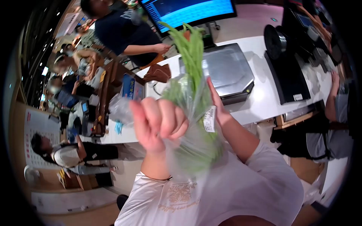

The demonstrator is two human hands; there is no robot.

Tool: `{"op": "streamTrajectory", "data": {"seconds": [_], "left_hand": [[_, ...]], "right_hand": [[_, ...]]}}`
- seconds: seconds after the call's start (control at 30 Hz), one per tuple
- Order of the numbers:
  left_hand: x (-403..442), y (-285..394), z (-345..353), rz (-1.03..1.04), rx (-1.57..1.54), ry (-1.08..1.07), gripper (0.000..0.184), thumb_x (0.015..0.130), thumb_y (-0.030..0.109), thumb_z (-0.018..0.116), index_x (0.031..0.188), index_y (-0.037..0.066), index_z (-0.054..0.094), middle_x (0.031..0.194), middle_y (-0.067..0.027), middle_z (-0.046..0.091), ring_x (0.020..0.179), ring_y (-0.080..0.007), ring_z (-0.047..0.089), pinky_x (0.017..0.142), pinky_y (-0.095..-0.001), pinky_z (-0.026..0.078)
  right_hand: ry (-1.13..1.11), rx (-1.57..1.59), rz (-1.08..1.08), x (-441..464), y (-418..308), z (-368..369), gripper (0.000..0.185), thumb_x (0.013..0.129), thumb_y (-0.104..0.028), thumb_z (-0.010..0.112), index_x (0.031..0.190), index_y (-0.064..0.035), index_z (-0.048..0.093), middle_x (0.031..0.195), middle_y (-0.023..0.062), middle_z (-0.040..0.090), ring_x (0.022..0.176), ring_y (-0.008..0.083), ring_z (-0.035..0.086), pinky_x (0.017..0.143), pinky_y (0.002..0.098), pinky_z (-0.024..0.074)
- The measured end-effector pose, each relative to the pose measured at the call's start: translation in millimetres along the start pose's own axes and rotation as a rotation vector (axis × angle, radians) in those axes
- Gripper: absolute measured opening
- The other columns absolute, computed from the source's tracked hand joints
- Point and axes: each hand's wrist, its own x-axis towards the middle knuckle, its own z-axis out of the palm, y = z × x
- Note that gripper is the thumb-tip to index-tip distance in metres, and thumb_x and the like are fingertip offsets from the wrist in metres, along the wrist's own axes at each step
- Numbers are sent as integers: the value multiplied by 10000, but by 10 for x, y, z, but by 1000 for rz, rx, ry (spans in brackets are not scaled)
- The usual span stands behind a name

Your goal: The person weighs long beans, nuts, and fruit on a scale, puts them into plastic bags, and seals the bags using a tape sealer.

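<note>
A clear plastic bag (pixel 196 113) of long green beans (pixel 191 56) is held up in front of my chest. The beans' ends point away from me, and the lower part is blurred. A white printed label (pixel 209 119) sticks to the bag's right side. My right hand (pixel 215 97) grips the bag from the right; most of its fingers are hidden behind it. My left hand (pixel 160 119) is closed in a fist at the bag's left side, seemingly on its plastic. Beyond the bag, a scale with a metal plate (pixel 228 69) stands on the white counter (pixel 249 114).
Behind the scale is a lit monitor (pixel 192 11). A black device (pixel 288 75) lies on the right, and a brown pouch (pixel 158 73) on the left. Beside my left hand is another clear plastic bag (pixel 121 108). A person in dark clothes (pixel 120 34) stands across the counter; others are around.
</note>
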Motion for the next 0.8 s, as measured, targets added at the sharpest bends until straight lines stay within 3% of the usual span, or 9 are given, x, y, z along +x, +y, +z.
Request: {"op": "streamTrajectory", "data": {"seconds": [0.1,0.23,0.3,0.33,0.43,0.6,0.67,0.73,0.8], "left_hand": [[-120,145,-129,-81,364,129,513,1036,445,226,664,107,326,528,-15,332,417,-107,255,362,-210,224],[-302,446,-487,169,1606,346,337,994,219,472,708,51,527,604,-65,537,473,-186,514,454,-262,409],[-396,727,-572,386,2148,108,110,852,73,616,755,25,595,680,-104,594,583,-238,602,525,-282,451],[-485,859,-536,424,2188,185,129,743,83,693,743,25,578,688,-93,585,610,-261,597,515,-303,445],[-759,1135,-593,200,2791,286,179,838,201,655,728,66,612,636,-67,571,589,-245,600,499,-336,464],[-1180,1785,-730,-760,2754,824,290,799,273,662,682,8,648,593,-117,626,568,-273,639,552,-395,497],[-1401,2143,-1014,-795,2230,968,305,838,268,643,668,15,640,531,-76,556,526,-212,583,516,-391,456],[-1579,2443,-1195,-814,1578,1118,376,873,311,637,674,-9,634,507,-44,500,511,-134,491,510,-356,417],[-1739,2577,-1353,-718,1553,1113,375,881,307,624,682,-11,636,505,-49,503,505,-138,495,510,-350,414]], "right_hand": [[-149,-117,219,623,166,-115,864,898,-665,408,1441,-5,287,1265,146,545,1036,212,605,949,332,475],[-264,-81,451,789,576,80,758,887,-574,477,1378,-6,366,1198,130,577,996,196,612,918,318,478],[-318,-103,559,832,748,118,706,882,-528,511,1346,-7,406,1165,122,593,976,189,615,903,311,480],[-344,-117,614,870,844,133,679,879,-505,528,1330,-7,425,1148,118,600,966,185,617,895,307,480],[-446,-180,770,1017,1089,193,601,871,-436,579,1283,-8,485,1098,106,624,937,173,622,872,296,483],[-652,-540,953,1399,1633,389,472,858,-322,664,1203,-9,584,1014,87,664,887,154,631,833,278,487],[-775,-1086,977,1729,2013,351,286,873,-207,663,1077,-7,639,932,10,666,828,83,592,768,261,467],[-795,-1156,801,1775,2348,264,263,882,-223,656,1037,-11,649,915,-3,653,814,70,573,750,260,461],[-762,-1225,530,1847,2748,-15,240,882,-260,628,931,-27,660,873,42,669,809,144,601,761,323,467]]}}
